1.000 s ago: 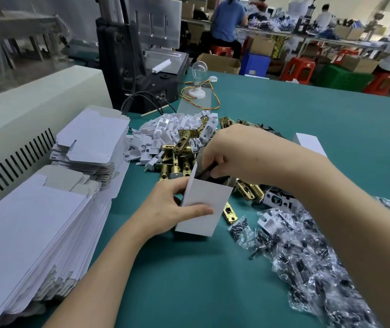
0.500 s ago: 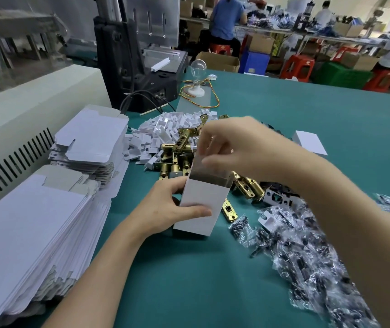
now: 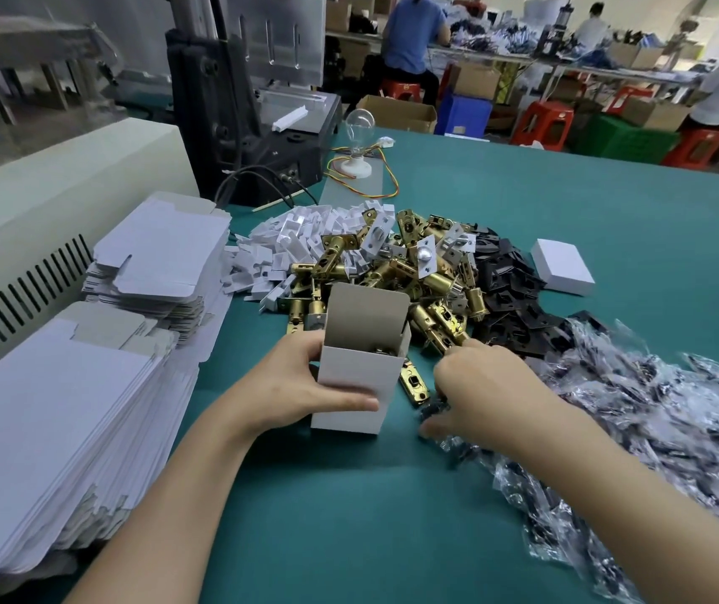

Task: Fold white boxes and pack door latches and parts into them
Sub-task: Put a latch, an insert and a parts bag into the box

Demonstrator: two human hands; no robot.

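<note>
On the worktop (image 3: pixel 349 516), the white box (image 3: pixel 355 379) is gripped by the left hand (image 3: pixel 288 385); right hand (image 3: pixel 480 385) beside it, upon bagged parts (image 3: pixel 636 429), grip unclear.

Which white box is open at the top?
The upright box the left hand grips, in front of the latch pile: its lid flap stands up. The small box at far right is closed; the stacks at left are flat blanks.

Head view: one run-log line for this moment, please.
left hand holds box, flap up | right hand at bags, grip unclear
</note>
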